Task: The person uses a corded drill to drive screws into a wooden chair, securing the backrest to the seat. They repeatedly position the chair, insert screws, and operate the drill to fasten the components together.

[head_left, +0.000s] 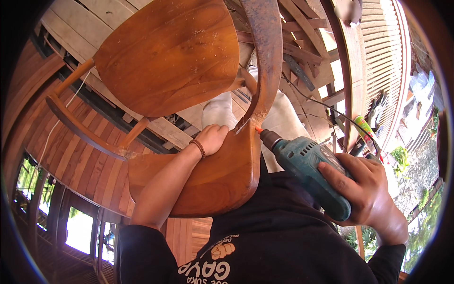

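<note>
A brown wooden chair [170, 57] lies tipped against my body, its seat at the far side and its curved backrest [213, 184] near me. My left hand [213, 139] is closed over the upper edge of the backrest, a beaded bracelet on its wrist. In my right hand [362, 187] is a teal power drill [309, 163], the fingers wrapped round its body. An orange tip [258, 128] on the drill touches or nearly touches the joint of backrest and curved arm. Pale sawdust [257, 118] clings around that joint. The drill's trigger is hidden by my hand.
A dark cord [326, 105] runs behind the drill toward the upper middle. Curved wooden pieces [302, 28] lie piled beyond the chair at the right. Slatted wood [383, 52] stands farther right, and a plank floor [80, 156] spreads at the left.
</note>
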Available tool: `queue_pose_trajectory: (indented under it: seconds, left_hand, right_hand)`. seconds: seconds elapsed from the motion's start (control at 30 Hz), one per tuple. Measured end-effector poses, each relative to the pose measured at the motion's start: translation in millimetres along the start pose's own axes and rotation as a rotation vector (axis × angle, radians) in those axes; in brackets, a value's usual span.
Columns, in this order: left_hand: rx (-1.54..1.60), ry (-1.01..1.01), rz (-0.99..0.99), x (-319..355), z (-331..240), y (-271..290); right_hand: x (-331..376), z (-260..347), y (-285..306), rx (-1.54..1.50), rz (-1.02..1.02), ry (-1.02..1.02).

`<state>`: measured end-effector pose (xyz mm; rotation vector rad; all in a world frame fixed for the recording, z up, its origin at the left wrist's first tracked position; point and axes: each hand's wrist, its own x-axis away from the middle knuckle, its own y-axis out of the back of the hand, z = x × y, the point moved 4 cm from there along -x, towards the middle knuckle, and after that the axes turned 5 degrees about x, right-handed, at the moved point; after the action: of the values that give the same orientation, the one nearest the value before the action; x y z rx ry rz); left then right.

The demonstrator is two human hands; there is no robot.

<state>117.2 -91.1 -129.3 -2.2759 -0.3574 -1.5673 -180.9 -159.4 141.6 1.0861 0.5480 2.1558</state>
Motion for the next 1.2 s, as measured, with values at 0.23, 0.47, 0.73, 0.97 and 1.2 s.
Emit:
queue_pose_trajectory:
  seconds: [0.23,0.47,0.73,0.97,1.2]
  left_hand:
    - [-0.026,-0.013,-0.039,6,-10,4]
    - [-0.002,0.006,-0.031,2,-3,1]
    - [-0.018,0.022,-0.027,5,-8,2]
    - [0.008,-0.004,-0.035,3,-4,1]
    - [0.006,0.002,-0.045,2,-4,1]
  right_hand:
    - [-1,0,0,0.024,0.014,0.020]
    - [-1,0,-1,0.028,0.035,0.021]
    - [2,0,-3,0.036,0.054,0.040]
    - [3,-1,-2,0.011,0.053,0.017]
    - [4,-3,-3,0.049,0.070,0.052]
